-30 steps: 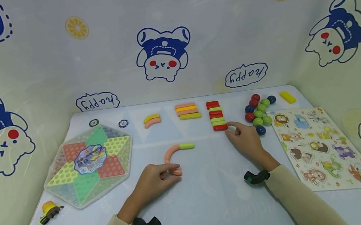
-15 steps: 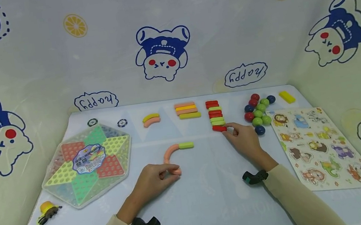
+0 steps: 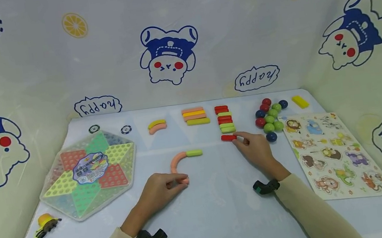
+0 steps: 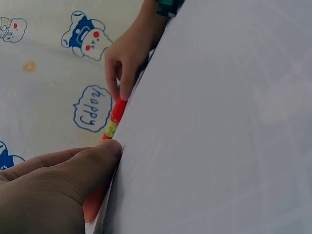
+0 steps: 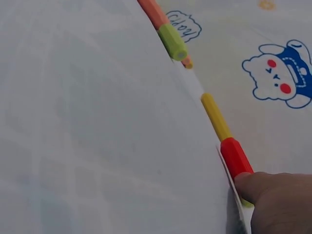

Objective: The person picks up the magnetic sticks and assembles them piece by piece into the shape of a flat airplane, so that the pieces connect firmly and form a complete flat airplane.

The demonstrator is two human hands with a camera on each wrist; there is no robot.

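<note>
In the head view, my left hand pinches the near end of a curved salmon-pink stick. A short light-green stick joins its far end in line. My right hand holds a short red stick between thumb and fingers by its right end. Just beyond it lies a column of red and light-green sticks, apart from the red one. The right wrist view shows the thumb on the red stick. In the left wrist view, my left thumb covers part of the salmon-pink stick.
Pink and yellow sticks and two curved pieces lie at the back. A hexagonal star-patterned game board is left, with a bee toy. Coloured balls, a yellow block and an animal puzzle board are right.
My right hand has drawn the red stick from the column's near end slightly toward me, opening a gap. The left hand keeps its hold on the salmon-pink stick. The head view has shifted slightly.
</note>
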